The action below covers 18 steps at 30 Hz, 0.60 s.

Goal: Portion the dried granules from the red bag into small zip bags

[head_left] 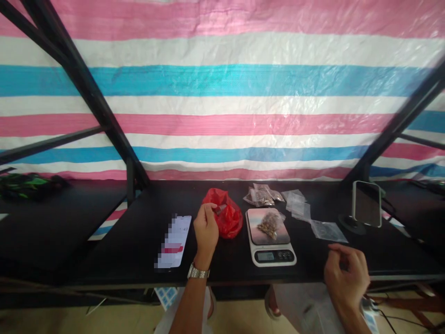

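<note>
We have the filled pouch on the scale between our hands: left hand pinched at the red bag, right hand loosely curled; what either grips, we cannot tell.

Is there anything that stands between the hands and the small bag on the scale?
Yes, for the left hand: the red plastic bag sits between it and the scale. From the right hand to the small bag, nothing visible stands in the way.

1 crumpled red bag flanks the scale.
</note>
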{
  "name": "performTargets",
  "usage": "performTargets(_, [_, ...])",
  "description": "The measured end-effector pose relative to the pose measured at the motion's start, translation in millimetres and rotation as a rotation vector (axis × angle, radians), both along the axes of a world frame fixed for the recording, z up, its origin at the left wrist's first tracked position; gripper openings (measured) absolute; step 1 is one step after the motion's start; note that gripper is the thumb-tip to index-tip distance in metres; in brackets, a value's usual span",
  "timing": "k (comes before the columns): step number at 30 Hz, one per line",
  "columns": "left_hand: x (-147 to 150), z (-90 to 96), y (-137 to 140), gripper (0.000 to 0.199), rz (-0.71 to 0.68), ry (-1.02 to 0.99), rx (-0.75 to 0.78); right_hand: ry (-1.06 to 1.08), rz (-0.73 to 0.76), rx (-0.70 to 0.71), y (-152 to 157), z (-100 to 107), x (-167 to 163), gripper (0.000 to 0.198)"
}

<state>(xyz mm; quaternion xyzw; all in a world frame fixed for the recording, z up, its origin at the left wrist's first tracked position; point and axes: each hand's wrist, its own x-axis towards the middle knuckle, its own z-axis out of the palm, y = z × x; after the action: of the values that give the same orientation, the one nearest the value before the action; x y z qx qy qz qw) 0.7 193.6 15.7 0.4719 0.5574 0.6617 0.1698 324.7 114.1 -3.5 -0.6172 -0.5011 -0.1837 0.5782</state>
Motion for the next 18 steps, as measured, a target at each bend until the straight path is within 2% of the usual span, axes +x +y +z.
performTargets(7, [-2, -1.6, 2, 0.034, 0.058, 0.072, 0.018, 0.015, 0.003, -0.056, -3, -1, 2, 0.017])
performTargets(11, [-3, -4.7, 3, 0.037, 0.010, 0.065, 0.004, 0.043, 0.008, -0.127, -3, -4, 5, 0.018])
performTargets(18, [2, -7.3, 10, 0.040, 0.051, 0.082, 0.025, -0.042, 0.044, -0.110, -1, -7, -3, 0.019])
